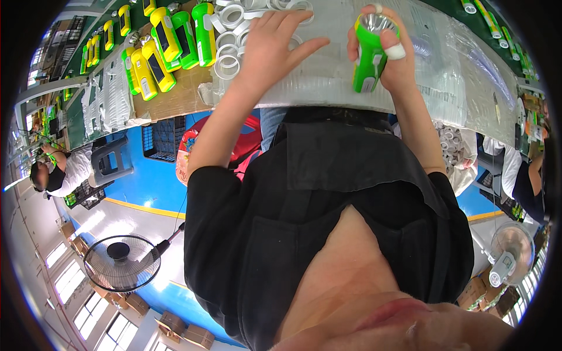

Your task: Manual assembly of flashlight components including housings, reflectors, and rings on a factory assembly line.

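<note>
In my right hand (pixel 404 64) is a green and yellow flashlight (pixel 369 61), its bare silver reflector tilted up at the far end. White wraps cover the thumb and one fingertip of that hand. My left hand (pixel 272 50) is open, thumb and fingers spread, reaching over the table at the right side of a pile of white plastic rings (pixel 228 41). One ring (pixel 300 7) lies by its fingertips; whether they touch it I cannot tell. To the left of the rings, several green and yellow flashlights (pixel 170 41) lie grouped on cardboard.
The worktable (pixel 328 93) has a plastic-covered top. More flashlights (pixel 108 35) lie at the far left, others (pixel 503 35) at the far right. Beneath are a black crate (pixel 161 140) and a bag of white rings (pixel 451 146). Fans (pixel 120 263) and other people (pixel 70 169) are behind me.
</note>
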The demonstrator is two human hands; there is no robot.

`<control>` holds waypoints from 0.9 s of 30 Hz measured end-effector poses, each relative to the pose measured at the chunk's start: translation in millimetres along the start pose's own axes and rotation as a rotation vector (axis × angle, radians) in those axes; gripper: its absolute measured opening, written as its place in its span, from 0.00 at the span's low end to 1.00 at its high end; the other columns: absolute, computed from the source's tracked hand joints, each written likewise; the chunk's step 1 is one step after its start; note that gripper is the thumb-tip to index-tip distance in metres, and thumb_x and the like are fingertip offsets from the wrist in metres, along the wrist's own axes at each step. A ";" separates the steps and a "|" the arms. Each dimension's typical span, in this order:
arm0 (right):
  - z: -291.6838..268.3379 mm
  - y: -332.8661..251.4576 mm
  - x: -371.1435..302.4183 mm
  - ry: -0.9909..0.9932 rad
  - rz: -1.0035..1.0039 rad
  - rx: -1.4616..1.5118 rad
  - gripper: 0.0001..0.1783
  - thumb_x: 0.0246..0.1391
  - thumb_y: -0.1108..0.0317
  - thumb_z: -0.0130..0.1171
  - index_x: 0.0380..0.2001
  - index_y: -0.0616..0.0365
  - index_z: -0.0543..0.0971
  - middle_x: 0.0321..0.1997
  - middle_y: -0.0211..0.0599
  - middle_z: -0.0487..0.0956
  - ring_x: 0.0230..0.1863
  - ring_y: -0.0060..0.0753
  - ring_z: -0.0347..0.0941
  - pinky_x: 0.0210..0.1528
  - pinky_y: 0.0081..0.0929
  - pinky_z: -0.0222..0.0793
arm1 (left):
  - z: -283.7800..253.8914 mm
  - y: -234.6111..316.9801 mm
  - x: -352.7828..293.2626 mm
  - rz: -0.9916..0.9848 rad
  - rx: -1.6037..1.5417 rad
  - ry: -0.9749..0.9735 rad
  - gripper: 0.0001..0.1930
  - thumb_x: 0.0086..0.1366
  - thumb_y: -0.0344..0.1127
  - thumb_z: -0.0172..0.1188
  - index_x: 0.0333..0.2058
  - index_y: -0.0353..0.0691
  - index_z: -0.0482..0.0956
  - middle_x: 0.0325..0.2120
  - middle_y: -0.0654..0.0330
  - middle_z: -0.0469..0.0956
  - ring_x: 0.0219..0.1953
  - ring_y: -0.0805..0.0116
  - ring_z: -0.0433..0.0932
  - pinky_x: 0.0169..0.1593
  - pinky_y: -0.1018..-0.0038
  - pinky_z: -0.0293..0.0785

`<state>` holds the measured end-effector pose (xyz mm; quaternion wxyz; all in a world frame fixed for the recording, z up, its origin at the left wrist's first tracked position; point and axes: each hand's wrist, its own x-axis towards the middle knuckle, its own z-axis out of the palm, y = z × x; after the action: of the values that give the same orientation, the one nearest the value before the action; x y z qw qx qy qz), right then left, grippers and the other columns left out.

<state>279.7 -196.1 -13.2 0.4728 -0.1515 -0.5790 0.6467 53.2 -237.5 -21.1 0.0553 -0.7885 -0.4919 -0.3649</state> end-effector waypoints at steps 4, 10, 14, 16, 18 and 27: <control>-6.9 24.7 6.9 0.048 -0.119 -0.240 0.27 0.62 0.49 0.52 0.54 0.58 0.67 0.30 0.42 0.76 0.27 0.29 0.73 0.30 0.27 0.69 | -2.0 -21.8 -23.5 0.085 0.277 -0.363 0.26 0.54 0.50 0.67 0.50 0.49 0.77 0.37 0.62 0.78 0.43 0.60 0.75 0.43 0.65 0.68; -1.1 16.9 7.6 0.020 -0.084 -0.071 0.18 0.61 0.65 0.54 0.52 0.59 0.68 0.32 0.37 0.77 0.30 0.26 0.74 0.34 0.26 0.73 | -22.3 4.7 20.5 -0.305 -0.732 -0.151 0.19 0.60 0.27 0.64 0.51 0.43 0.75 0.43 0.57 0.76 0.46 0.68 0.76 0.41 0.75 0.75; 4.6 15.4 6.3 0.018 -0.058 -0.062 0.19 0.60 0.67 0.56 0.52 0.60 0.68 0.35 0.36 0.77 0.32 0.26 0.75 0.35 0.27 0.74 | -14.7 23.2 42.5 -0.163 -1.047 0.100 0.11 0.58 0.23 0.66 0.41 0.36 0.79 0.43 0.56 0.76 0.46 0.71 0.77 0.44 0.78 0.78; 4.4 15.8 6.0 0.028 -0.059 -0.062 0.19 0.60 0.67 0.56 0.53 0.60 0.68 0.37 0.37 0.77 0.33 0.26 0.75 0.35 0.26 0.74 | -15.9 34.4 49.6 -0.026 -0.680 0.097 0.10 0.53 0.29 0.72 0.35 0.40 0.83 0.44 0.57 0.75 0.41 0.67 0.79 0.41 0.75 0.77; 1.6 20.0 6.2 0.007 -0.105 -0.060 0.20 0.61 0.66 0.55 0.54 0.60 0.67 0.39 0.38 0.76 0.34 0.26 0.76 0.36 0.26 0.75 | -11.7 34.3 52.0 0.076 -0.442 0.100 0.13 0.49 0.36 0.75 0.34 0.47 0.85 0.43 0.59 0.75 0.37 0.65 0.77 0.36 0.72 0.75; -10.8 19.3 3.7 0.071 -0.309 -0.313 0.30 0.64 0.58 0.54 0.64 0.56 0.60 0.51 0.35 0.76 0.48 0.33 0.76 0.50 0.27 0.73 | -18.3 45.0 60.3 0.105 -0.374 -0.060 0.16 0.48 0.39 0.74 0.37 0.46 0.85 0.41 0.59 0.73 0.38 0.64 0.75 0.37 0.71 0.74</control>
<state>277.4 -184.4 -32.2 0.5572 -0.1554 -0.6716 0.4629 95.4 -224.3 42.4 -0.0877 -0.8203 -0.3751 -0.4228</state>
